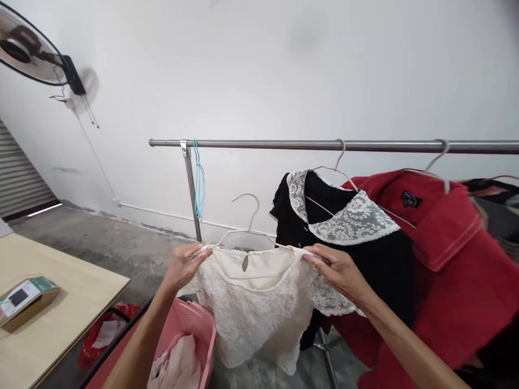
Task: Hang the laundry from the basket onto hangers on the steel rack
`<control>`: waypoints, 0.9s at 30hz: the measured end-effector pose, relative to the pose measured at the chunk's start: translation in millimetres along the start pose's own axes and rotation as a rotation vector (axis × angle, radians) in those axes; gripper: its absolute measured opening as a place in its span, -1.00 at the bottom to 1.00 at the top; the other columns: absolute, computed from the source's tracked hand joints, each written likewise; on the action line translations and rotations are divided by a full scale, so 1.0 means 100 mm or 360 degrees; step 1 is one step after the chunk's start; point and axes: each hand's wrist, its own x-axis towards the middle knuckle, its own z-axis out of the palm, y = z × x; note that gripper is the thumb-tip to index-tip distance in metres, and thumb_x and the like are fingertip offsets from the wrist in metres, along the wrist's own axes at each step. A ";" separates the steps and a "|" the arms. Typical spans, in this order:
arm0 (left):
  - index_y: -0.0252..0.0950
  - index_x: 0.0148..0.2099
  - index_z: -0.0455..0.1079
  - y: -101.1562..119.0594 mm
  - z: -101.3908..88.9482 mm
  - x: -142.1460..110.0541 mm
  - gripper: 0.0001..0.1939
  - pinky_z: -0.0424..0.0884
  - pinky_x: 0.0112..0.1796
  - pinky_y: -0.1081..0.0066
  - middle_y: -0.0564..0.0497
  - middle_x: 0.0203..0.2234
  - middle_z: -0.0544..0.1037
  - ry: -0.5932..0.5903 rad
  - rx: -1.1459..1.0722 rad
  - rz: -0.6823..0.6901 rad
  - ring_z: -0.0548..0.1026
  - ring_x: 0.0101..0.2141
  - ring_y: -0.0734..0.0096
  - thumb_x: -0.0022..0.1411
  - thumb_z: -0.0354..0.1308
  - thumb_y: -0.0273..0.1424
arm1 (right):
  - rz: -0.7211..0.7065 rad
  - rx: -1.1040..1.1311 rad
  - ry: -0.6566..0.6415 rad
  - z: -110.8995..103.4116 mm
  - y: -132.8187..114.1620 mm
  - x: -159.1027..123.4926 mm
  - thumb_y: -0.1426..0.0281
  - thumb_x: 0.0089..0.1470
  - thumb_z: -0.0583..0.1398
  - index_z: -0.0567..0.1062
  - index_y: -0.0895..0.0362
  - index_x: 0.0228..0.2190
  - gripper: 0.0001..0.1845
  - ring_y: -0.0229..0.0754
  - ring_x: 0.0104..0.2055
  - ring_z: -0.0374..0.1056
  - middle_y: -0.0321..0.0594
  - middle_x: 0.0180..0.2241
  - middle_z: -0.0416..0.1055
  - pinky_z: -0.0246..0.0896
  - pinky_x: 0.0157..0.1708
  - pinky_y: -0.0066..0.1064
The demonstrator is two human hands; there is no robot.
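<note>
A white lace blouse [259, 313] hangs in front of me on a pale wire hanger [252, 216], whose hook stands free below the rail. My left hand [187, 263] pinches the blouse at its left shoulder, close to the hanger's sloping arm. At the opposite shoulder, my right hand [334, 270] has thumb and fingers closed on the lace fabric. Just behind the right hand is a black top [381, 275] with a white lace collar, hung on the rail. The blouse's open neckline faces up between both hands.
A metal clothes rail [259, 144] crosses the view, holding blue hangers [198, 183] and a red jacket [454, 259]. Below left stands a pink basket [206, 324] with garments inside. A wooden table [89, 281] carries a small box [30, 300]. A fan [28, 46] is on the wall.
</note>
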 end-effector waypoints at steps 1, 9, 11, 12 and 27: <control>-0.32 -0.50 0.33 -0.01 -0.02 -0.01 -0.58 0.11 -0.45 0.52 0.13 -0.63 0.25 0.0012 -0.0038 -0.0037 0.21 -0.53 0.55 0.30 0.06 -0.14 | 0.0007 -0.0003 0.0002 -0.02 0.02 -0.02 0.21 0.25 0.12 0.54 0.14 -0.33 -0.70 -0.21 -0.36 0.34 -0.24 -0.42 0.43 0.16 -0.37 -0.43; -0.32 -0.48 0.33 -0.03 -0.08 0.01 -0.59 0.16 -0.43 0.52 0.11 -0.59 0.28 -0.0044 -0.0067 -0.0072 0.24 -0.49 0.53 0.27 0.06 -0.11 | -0.0086 -0.0201 0.0005 -0.02 -0.03 -0.06 0.24 0.26 0.13 0.53 0.12 -0.21 -0.75 -0.16 -0.21 0.40 -0.17 -0.26 0.49 0.25 -0.21 -0.38; -0.32 -0.51 0.28 -0.02 -0.07 0.02 -0.57 0.14 -0.45 0.52 0.11 -0.60 0.24 -0.0027 -0.0069 -0.0061 0.21 -0.50 0.54 0.26 0.06 -0.11 | -0.0191 -0.0321 0.0041 -0.01 -0.07 -0.04 0.24 0.27 0.12 0.53 0.12 -0.21 -0.74 -0.14 -0.22 0.42 -0.16 -0.28 0.50 0.26 -0.20 -0.35; -0.32 -0.52 0.27 -0.02 -0.07 0.03 -0.57 0.14 -0.45 0.53 0.12 -0.61 0.23 -0.0025 -0.0071 -0.0062 0.20 -0.51 0.54 0.26 0.07 -0.12 | -0.0228 -0.0376 0.0069 0.00 -0.08 -0.03 0.23 0.27 0.12 0.54 0.12 -0.21 -0.73 -0.12 -0.24 0.43 -0.16 -0.29 0.51 0.27 -0.21 -0.34; -0.25 -0.11 0.54 -0.06 0.01 -0.07 -0.67 0.37 -0.22 0.48 0.00 -0.27 0.62 -0.0178 -0.0083 -0.0008 0.53 -0.26 0.39 0.36 -0.01 -0.22 | 0.0124 -0.0041 0.0129 0.06 -0.08 -0.07 0.10 0.18 0.17 0.57 0.12 -0.37 -0.64 -0.16 -0.36 0.38 -0.25 -0.40 0.49 0.20 -0.38 -0.43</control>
